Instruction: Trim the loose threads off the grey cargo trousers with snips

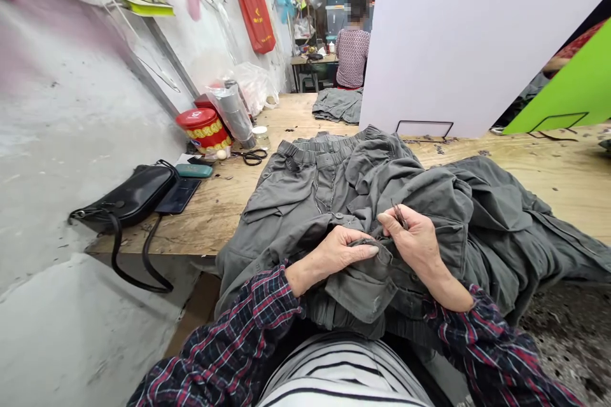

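Grey trousers with an elastic waistband and flap pockets lie bunched in front of me, part of them hanging over the table's near edge. My left hand is closed on a folded edge of this cloth, thumb on top. Just to its right, my right hand is closed around a small dark pair of thread snips, whose thin ends stick up past the fingers. Its fingertips are close to the cloth that the left hand pinches. A pocket flap hangs below both hands.
On the wooden table, black scissors, a red tin and a black handbag stand to the left. A white panel rises behind the trousers. Folded grey cloth lies farther back, near a seated person.
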Motion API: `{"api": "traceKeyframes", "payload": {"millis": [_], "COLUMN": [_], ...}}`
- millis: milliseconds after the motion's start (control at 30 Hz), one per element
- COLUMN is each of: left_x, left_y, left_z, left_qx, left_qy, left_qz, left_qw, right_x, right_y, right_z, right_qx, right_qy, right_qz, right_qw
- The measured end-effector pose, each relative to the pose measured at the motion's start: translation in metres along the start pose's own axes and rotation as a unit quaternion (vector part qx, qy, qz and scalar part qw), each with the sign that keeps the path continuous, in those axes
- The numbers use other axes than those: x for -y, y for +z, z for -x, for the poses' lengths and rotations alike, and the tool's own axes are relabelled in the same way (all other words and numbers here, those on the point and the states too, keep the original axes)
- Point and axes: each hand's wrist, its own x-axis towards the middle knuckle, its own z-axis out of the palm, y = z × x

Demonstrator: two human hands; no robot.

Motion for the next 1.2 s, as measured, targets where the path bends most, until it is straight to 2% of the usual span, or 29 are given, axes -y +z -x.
{"api": "traceKeyframes", "payload": {"millis": [67, 200, 333, 400, 467, 700, 900, 1200], "left_x": [0.001, 0.004, 0.005, 0.005, 0.006, 0.008, 0.008, 0.009], "left_y": [0.000, -0.002, -0.001, 0.001, 0.003, 0.005, 0.004, 0.005], "left_z": [-0.001, -0.001, -0.002, -0.003, -0.003, -0.002, -0.004, -0.003], "left_qx": [-0.012, -0.023, -0.051, -0.059, -0.062, -0.047, -0.046, -0.031], "left_qy": [-0.011, -0.021, -0.029, -0.031, -0.026, 0.012, 0.017, 0.023], "left_qz": [0.014, 0.039, 0.052, 0.053, 0.045, -0.008, -0.001, -0.029], "left_qw": [1.000, 0.999, 0.997, 0.996, 0.997, 0.999, 0.999, 0.999], "right_x": [-0.006, -0.011, 0.004, 0.011, 0.013, 0.013, 0.016, 0.025], "right_y": [-0.003, -0.018, -0.037, -0.042, -0.044, -0.036, -0.037, -0.038], "right_z": [-0.005, -0.005, 0.017, 0.030, 0.038, 0.037, 0.036, 0.032], "right_qx": [-0.006, 0.025, 0.108, 0.161, 0.184, 0.200, 0.200, 0.251], "right_qy": [-0.003, 0.027, -0.003, -0.018, -0.025, -0.038, -0.047, -0.050], "right_qz": [0.053, 0.170, 0.250, 0.270, 0.294, 0.308, 0.298, 0.346], "right_qw": [0.999, 0.985, 0.962, 0.949, 0.938, 0.929, 0.932, 0.903]}}
